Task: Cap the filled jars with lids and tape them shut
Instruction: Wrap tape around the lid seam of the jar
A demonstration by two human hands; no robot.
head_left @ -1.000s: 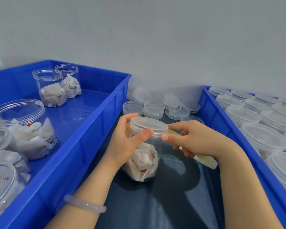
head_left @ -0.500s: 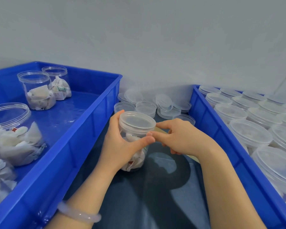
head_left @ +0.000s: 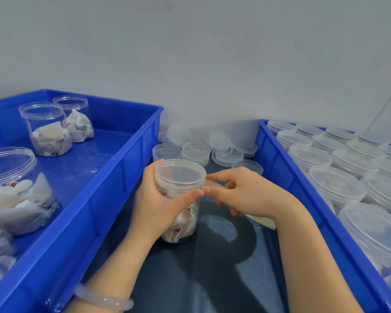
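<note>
Left grip (head_left: 158,199) is wrapped round the jar (head_left: 181,227), thumb across the front just under the lid (head_left: 180,173), fingers curled behind. Right grip (head_left: 246,193) is pinching a pale tape strip (head_left: 212,184), thumb and forefinger up against the lid's right edge. Its thumb tip meets my left thumb tip there, and the strip's free end trails out below that wrist. The lid sits on the jar, which holds white packets and stands on the dark surface (head_left: 212,279) between two bins. A pale bracelet (head_left: 104,299) is on my left wrist. The left blue bin (head_left: 122,177) holds open filled jars (head_left: 48,132). The right blue bin (head_left: 280,166) is packed with capped jars (head_left: 336,186). Loose lids (head_left: 196,152) are heaped at the back of the surface, against the wall.
</note>
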